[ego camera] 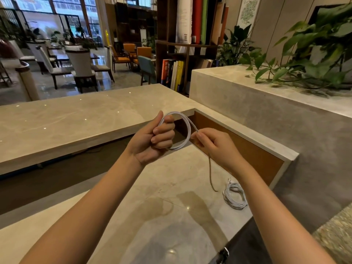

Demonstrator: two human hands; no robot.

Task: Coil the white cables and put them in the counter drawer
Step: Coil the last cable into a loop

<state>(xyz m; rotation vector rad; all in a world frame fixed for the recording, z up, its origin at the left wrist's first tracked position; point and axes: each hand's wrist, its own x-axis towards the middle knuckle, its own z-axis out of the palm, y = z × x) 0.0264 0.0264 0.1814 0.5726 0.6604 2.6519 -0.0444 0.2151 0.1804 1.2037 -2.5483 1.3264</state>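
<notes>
Loops of white cable [187, 130] are clamped in the left hand [154, 141]; the tail, pinched by the right hand [215, 145], could slip and unwind.

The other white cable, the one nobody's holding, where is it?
The coiled cable lies on the counter, lower right in the head view, just under the right hand's wrist.

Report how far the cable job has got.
Done: one coiled white cable lies on the counter, not yet stowed. In hand: the left hand grips the loops of a second cable while the right hand feeds its end. Left: finish this coil and put both away; no drawer is visible.
</notes>
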